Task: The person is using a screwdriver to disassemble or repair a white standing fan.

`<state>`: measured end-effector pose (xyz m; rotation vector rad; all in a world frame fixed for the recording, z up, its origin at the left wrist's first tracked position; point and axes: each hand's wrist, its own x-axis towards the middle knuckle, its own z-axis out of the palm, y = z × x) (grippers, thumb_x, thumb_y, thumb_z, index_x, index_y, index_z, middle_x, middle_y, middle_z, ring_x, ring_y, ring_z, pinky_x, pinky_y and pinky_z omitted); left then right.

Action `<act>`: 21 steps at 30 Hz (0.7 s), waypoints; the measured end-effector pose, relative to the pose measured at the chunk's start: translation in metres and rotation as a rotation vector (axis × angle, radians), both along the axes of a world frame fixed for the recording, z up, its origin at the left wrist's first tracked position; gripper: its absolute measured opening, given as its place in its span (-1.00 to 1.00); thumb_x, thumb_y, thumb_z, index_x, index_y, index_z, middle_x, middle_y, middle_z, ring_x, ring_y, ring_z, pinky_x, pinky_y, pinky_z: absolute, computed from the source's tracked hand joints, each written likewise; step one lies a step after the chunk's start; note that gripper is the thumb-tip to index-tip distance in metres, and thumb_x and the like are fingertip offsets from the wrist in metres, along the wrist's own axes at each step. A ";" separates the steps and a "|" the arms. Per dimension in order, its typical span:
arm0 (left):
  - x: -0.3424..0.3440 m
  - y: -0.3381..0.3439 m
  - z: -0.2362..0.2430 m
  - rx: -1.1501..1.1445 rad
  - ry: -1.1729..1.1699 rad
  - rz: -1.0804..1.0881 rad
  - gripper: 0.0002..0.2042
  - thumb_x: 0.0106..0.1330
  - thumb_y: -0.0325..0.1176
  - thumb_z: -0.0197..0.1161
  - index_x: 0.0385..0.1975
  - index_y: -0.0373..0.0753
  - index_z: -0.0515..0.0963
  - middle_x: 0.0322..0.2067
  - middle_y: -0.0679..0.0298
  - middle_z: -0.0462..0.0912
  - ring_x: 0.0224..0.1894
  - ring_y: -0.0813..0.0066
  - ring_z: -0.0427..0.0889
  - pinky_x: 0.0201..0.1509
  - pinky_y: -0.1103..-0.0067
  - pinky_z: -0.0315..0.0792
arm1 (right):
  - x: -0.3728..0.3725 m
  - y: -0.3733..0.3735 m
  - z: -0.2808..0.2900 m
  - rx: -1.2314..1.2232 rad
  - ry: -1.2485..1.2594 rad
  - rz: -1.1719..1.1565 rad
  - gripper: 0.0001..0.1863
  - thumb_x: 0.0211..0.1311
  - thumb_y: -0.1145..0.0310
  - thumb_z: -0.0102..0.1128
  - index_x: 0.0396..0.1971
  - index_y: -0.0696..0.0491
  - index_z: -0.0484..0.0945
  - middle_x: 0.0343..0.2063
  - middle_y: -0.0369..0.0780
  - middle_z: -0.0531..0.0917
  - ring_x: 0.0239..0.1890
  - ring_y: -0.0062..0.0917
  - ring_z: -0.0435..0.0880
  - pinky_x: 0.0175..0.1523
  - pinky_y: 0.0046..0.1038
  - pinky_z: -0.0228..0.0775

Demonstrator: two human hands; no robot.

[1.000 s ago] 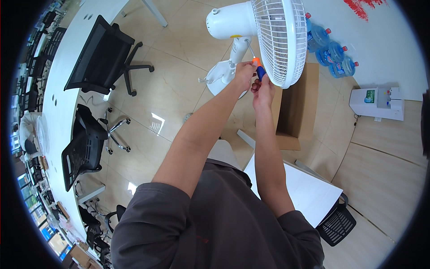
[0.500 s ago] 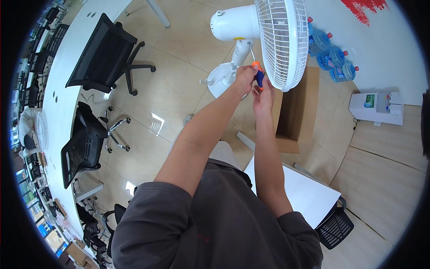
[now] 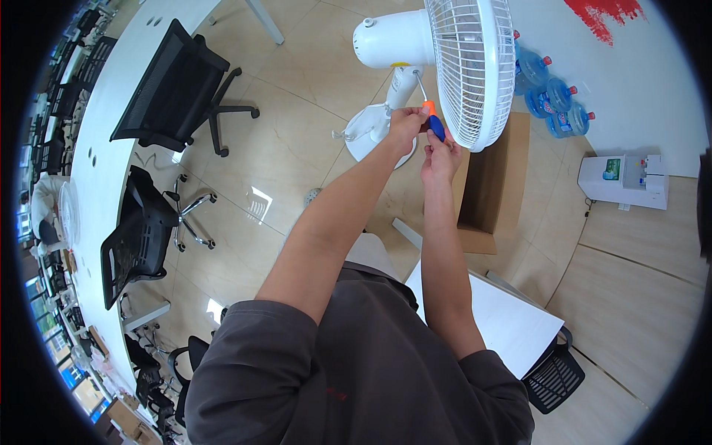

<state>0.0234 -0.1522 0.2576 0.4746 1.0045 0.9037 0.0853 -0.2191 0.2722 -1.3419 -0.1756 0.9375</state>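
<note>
A screwdriver (image 3: 436,127) with an orange and blue handle leans against a white electric fan (image 3: 394,41). Its metal shaft reaches up to the fan's neck, just below the motor housing; the tip is too small to make out. My left hand (image 3: 407,126) grips the orange front part of the handle. At the blue rear end, the fingers of my right hand (image 3: 440,159) are closed on the handle. The fan's round grille (image 3: 475,74) rises close above my right hand. Below the neck, the white base (image 3: 365,127) stands on the floor behind my left hand.
An open cardboard box (image 3: 475,239) is right of my right forearm, beside a white tabletop (image 3: 504,319). Blue water bottles (image 3: 558,96) and a white dispenser (image 3: 615,180) stand along the right wall. Black office chairs (image 3: 167,93) line the long white desk (image 3: 96,156) at left.
My right hand has shifted slightly down to the rear end of the screwdriver handle, uncovering more of the blue part. The fan appears slightly farther right in view.
</note>
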 end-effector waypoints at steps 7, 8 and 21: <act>0.003 -0.004 0.005 -0.041 -0.080 0.044 -0.78 0.29 -0.36 0.19 -0.28 -0.44 0.48 -0.35 0.14 0.60 -0.35 0.40 0.61 -0.19 0.49 0.53 | 0.002 -0.006 -0.007 0.241 0.261 -0.032 -0.78 0.17 0.56 0.17 -0.23 0.02 0.39 -0.27 -0.29 0.53 -0.33 -0.60 0.51 -0.27 -0.51 0.36; 0.004 -0.005 0.006 -0.059 -0.053 0.042 -0.78 0.29 -0.36 0.19 -0.28 -0.44 0.48 -0.35 0.14 0.60 -0.35 0.40 0.61 -0.19 0.49 0.53 | 0.001 -0.006 -0.008 0.210 0.203 -0.032 -0.80 0.19 0.55 0.15 -0.23 0.03 0.39 -0.27 -0.28 0.53 -0.32 -0.58 0.52 -0.26 -0.51 0.38; 0.000 0.001 0.023 -0.186 -0.061 -0.004 -0.79 0.31 -0.49 0.01 -0.15 -0.50 0.40 -0.41 0.07 0.59 -0.44 0.34 0.58 -0.45 0.43 0.48 | -0.002 -0.007 -0.003 -0.113 0.322 0.204 -0.72 0.22 0.32 0.20 -0.17 0.09 0.35 -0.43 -0.29 0.55 -0.56 -0.67 0.43 -0.49 -0.62 0.26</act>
